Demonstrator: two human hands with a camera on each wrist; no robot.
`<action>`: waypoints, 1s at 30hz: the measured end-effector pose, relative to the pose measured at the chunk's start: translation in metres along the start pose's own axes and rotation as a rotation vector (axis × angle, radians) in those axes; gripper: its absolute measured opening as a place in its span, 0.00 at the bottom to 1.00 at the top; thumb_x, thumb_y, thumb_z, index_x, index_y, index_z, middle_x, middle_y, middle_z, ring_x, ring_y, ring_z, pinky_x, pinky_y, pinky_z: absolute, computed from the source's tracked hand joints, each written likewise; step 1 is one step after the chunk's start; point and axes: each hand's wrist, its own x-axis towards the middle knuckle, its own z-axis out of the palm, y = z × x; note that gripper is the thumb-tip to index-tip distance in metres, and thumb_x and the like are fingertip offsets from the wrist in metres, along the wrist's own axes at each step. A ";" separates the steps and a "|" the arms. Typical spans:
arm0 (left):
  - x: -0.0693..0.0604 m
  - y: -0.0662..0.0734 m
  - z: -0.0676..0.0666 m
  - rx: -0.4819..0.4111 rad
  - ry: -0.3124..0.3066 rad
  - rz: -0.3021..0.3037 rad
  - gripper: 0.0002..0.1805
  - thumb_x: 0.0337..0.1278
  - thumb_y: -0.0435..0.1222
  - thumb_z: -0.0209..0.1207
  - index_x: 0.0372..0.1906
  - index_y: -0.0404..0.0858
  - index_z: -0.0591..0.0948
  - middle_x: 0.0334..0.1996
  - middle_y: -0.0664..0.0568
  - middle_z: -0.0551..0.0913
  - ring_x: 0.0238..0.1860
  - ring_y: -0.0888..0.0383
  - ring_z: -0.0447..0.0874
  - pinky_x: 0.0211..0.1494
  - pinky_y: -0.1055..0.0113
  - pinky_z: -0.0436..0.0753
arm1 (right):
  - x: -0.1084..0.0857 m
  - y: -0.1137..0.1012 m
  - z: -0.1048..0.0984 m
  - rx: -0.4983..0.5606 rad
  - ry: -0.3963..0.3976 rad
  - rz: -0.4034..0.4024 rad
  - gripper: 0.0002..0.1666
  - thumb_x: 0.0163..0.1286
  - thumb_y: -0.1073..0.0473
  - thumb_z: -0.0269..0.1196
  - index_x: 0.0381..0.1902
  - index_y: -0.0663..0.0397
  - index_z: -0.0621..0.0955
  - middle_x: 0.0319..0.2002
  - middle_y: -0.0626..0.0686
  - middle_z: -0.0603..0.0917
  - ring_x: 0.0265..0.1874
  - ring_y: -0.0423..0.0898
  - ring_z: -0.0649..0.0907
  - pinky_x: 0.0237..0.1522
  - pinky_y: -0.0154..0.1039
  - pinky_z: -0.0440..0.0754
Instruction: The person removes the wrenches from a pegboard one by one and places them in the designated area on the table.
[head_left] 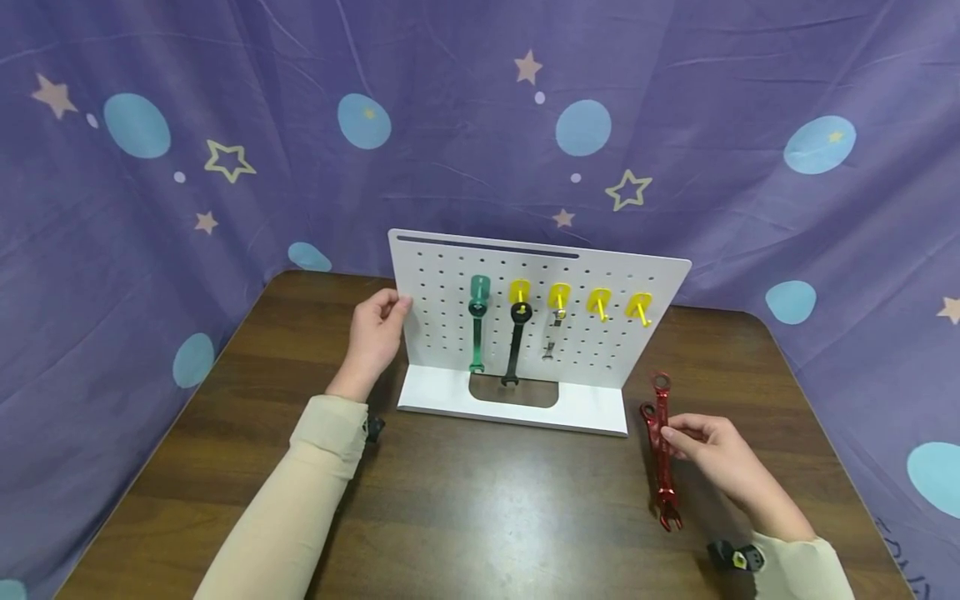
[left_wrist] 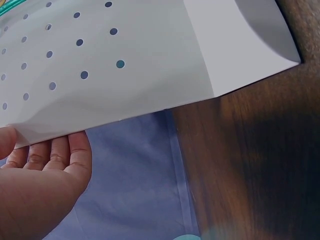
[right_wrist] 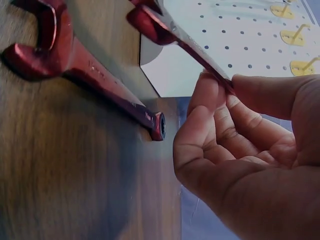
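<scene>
A white pegboard (head_left: 450, 333) stands upright, its left edge pinched between the thumb and fingers of my left hand (head_left: 377, 333). In the left wrist view the left hand (left_wrist: 45, 185) has its fingers behind the board (left_wrist: 150, 75). My right hand (head_left: 720, 458) pinches a red wrench (head_left: 663, 450) between thumb and fingers, right of the board. A second red wrench (right_wrist: 100, 80) lies on the table beneath it. From the board's hooks hang a green wrench (head_left: 477, 337), a black wrench (head_left: 515, 350) and a small silver wrench (head_left: 551, 337).
Two yellow hooks (head_left: 599, 302) at the board's right side hold nothing. The wooden table (head_left: 450, 517) extends around the board's white base (head_left: 435, 396). A purple patterned curtain (head_left: 465, 150) hangs behind the table and at both sides.
</scene>
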 end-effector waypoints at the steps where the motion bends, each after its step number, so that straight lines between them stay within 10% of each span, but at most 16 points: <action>1: 0.000 0.000 0.000 -0.001 0.001 0.000 0.11 0.75 0.34 0.58 0.39 0.29 0.82 0.21 0.49 0.71 0.22 0.59 0.64 0.24 0.70 0.65 | -0.001 0.001 -0.001 0.005 -0.002 0.002 0.13 0.76 0.65 0.62 0.49 0.74 0.82 0.40 0.62 0.87 0.36 0.43 0.86 0.39 0.39 0.85; 30: 0.001 0.000 0.000 0.000 0.003 0.010 0.11 0.75 0.34 0.58 0.39 0.29 0.82 0.20 0.50 0.71 0.21 0.58 0.64 0.23 0.70 0.65 | -0.011 0.019 -0.014 -0.023 -0.044 0.076 0.12 0.75 0.64 0.62 0.43 0.73 0.83 0.26 0.55 0.78 0.25 0.44 0.77 0.28 0.37 0.76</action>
